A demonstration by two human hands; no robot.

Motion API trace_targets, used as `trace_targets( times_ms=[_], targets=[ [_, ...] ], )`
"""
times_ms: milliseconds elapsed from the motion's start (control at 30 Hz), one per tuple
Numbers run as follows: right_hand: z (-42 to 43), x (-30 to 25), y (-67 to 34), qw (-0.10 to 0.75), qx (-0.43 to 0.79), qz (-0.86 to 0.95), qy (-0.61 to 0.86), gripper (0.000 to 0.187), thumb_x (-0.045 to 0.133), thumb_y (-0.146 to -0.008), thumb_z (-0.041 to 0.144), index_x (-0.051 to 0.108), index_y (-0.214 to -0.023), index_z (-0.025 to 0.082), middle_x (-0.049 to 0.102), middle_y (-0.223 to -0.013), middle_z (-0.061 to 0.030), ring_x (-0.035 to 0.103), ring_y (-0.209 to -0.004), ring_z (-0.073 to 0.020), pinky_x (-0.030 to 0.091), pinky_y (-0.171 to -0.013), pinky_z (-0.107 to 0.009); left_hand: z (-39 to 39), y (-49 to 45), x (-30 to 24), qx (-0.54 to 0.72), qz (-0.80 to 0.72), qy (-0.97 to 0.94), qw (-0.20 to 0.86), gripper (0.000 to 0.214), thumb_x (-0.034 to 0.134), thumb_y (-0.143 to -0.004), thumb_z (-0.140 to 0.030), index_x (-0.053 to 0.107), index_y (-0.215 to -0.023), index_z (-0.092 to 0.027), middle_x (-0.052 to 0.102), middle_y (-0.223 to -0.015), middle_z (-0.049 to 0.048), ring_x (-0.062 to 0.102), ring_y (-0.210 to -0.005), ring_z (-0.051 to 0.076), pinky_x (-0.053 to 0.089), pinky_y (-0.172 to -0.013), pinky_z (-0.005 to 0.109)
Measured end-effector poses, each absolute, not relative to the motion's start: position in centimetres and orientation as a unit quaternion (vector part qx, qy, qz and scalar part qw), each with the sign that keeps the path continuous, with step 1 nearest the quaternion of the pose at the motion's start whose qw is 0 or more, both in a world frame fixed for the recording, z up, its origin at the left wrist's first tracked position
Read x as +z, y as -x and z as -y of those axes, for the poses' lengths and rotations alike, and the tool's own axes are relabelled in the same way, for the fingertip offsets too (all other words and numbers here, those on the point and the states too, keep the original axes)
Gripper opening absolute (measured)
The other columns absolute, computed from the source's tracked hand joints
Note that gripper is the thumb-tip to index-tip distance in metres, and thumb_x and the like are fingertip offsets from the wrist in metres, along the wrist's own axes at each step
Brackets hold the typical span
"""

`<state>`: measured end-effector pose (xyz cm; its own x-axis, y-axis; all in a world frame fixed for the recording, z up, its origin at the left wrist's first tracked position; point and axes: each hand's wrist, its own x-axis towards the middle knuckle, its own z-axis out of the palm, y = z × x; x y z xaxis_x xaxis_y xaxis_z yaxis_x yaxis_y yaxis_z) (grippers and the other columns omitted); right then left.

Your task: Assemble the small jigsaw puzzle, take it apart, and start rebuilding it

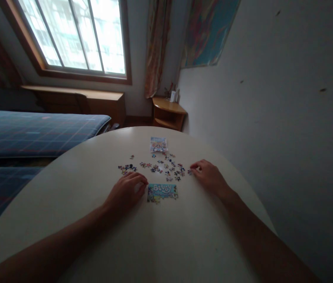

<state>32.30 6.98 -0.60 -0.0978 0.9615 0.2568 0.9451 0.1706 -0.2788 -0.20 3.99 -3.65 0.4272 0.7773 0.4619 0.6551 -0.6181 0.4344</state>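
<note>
A partly joined jigsaw puzzle (pixel 163 191), blue-green along its top with white lettering and a ragged lower edge, lies flat on the table. My left hand (pixel 127 190) rests just left of it, fingers curved and thumb slightly apart, its fingertips close to the puzzle's upper left corner; I see nothing held. Beyond the puzzle, several loose puzzle pieces (pixel 156 168) are scattered. To the right, my right hand (pixel 208 175) has thumb and forefinger brought together at a small puzzle piece (pixel 189 172), low over the tabletop. Further back lies a printed picture sheet (pixel 158 144).
The round white table (pixel 95 236) stands close against the wall (pixel 287 129) on the right. A bed with a plaid blue mattress (pixel 36 131) is at the left. A corner shelf (pixel 169 108) and a wooden desk (pixel 104 96) stand beyond, below a bright window (pixel 78 35).
</note>
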Motion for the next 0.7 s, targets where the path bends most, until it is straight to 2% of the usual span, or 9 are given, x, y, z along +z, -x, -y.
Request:
trace_targets(
  times_ms=[167,300,533,700],
  targets=[
    [-7.4,-1.3,-33.1,0.2,0.0,0.705,0.681,0.018,0.056,-0.088,0.021,0.071,-0.098,0.019,0.07,-0.099,-0.0086,0.064,-0.09,-0.0208,0.046,-0.082,-0.032,-4.1,0.4,-3.3,0.304,-0.468,-0.826,0.084,0.013,0.054,-0.086,-0.017,0.066,-0.087,-0.022,0.071,-0.098,0.0048,0.064,-0.095,0.024,0.051,-0.09,0.046],
    [-7.4,-1.5,-33.5,0.197,0.0,0.685,0.702,0.02,0.055,-0.088,0.021,0.07,-0.101,0.017,0.07,-0.1,-0.0108,0.065,-0.087,-0.0211,0.047,-0.078,-0.032,-4.2,0.6,-3.2,0.289,-0.494,-0.818,0.062,0.013,0.056,-0.085,-0.017,0.067,-0.087,-0.023,0.072,-0.097,0.0047,0.065,-0.095,0.026,0.051,-0.091,0.048],
    [-7.2,-1.5,-33.8,0.188,0.013,0.685,0.704,0.021,0.055,-0.088,0.025,0.074,-0.095,0.018,0.072,-0.096,-0.0106,0.066,-0.084,-0.0214,0.047,-0.074,-0.032,-3.6,0.4,-3.0,0.252,-0.498,-0.829,-0.008,0.014,0.054,-0.087,-0.02,0.068,-0.087,-0.023,0.073,-0.096,0.0046,0.067,-0.09,0.025,0.053,-0.085,0.044],
    [-7.3,-1.4,-33.4,0.179,0.022,0.693,0.698,0.022,0.055,-0.089,0.022,0.075,-0.097,0.019,0.072,-0.098,-0.0106,0.066,-0.084,-0.0213,0.048,-0.075,-0.032,-2.5,-0.1,-2.2,0.231,-0.476,-0.848,-0.041,0.016,0.051,-0.089,-0.021,0.067,-0.086,-0.022,0.072,-0.091,0.0045,0.066,-0.086,0.025,0.051,-0.08,0.043]
  ],
)
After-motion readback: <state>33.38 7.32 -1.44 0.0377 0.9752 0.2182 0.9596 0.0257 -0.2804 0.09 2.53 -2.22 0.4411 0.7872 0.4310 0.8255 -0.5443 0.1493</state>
